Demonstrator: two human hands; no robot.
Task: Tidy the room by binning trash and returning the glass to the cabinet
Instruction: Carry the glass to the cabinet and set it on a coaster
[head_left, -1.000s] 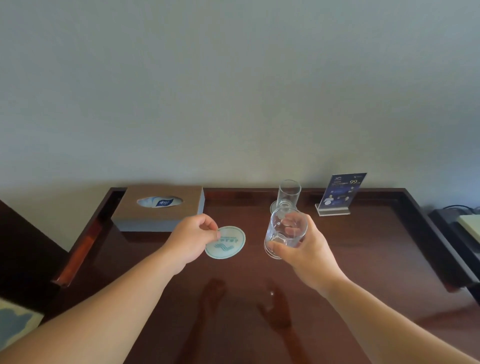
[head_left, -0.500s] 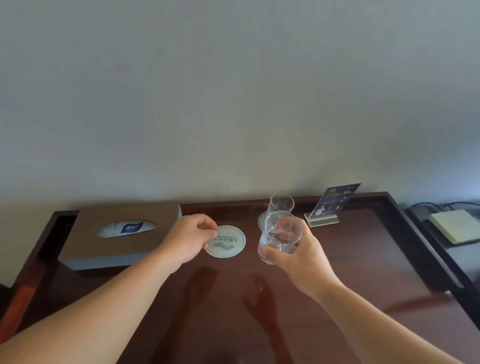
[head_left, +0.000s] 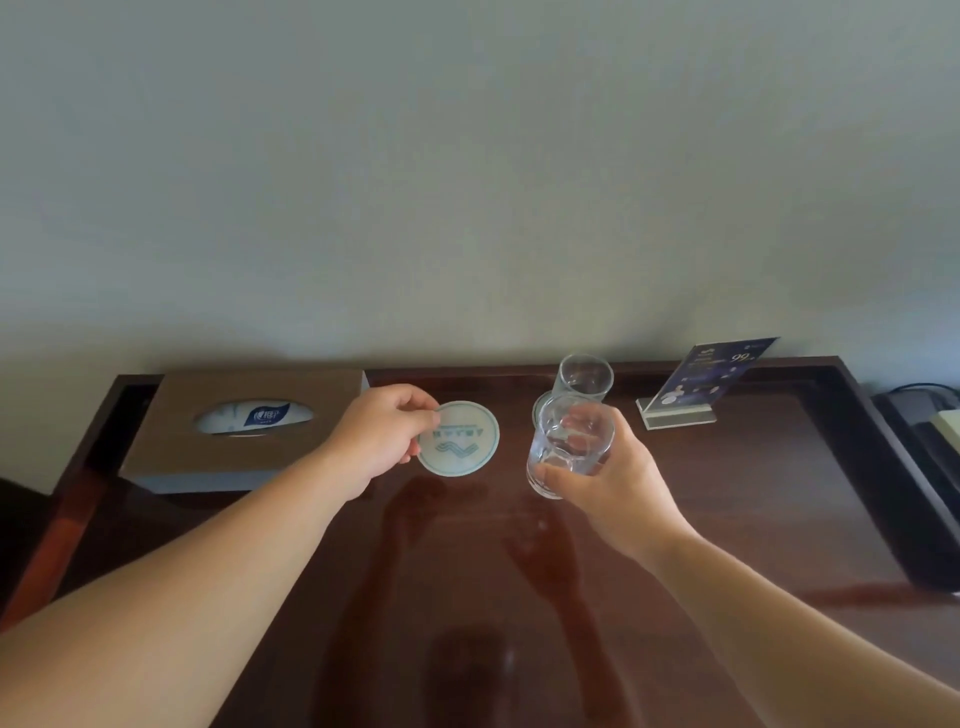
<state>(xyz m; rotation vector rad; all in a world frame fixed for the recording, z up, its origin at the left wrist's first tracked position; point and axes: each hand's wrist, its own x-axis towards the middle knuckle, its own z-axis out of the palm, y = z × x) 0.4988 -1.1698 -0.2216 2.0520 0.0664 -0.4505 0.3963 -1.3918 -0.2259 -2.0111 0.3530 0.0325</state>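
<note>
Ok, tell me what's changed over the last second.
Little beyond the camera's view swinging left then back. The left hand still pinches the coaster on the cabinet top; the right hand still holds the glass aloft. Second glass, tissue box and sign card unmoved.

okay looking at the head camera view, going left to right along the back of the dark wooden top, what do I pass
Tissue box → left hand pinching the round coaster → right hand holding a glass, with a second glass standing just behind it → blue sign in a clear stand.
</note>
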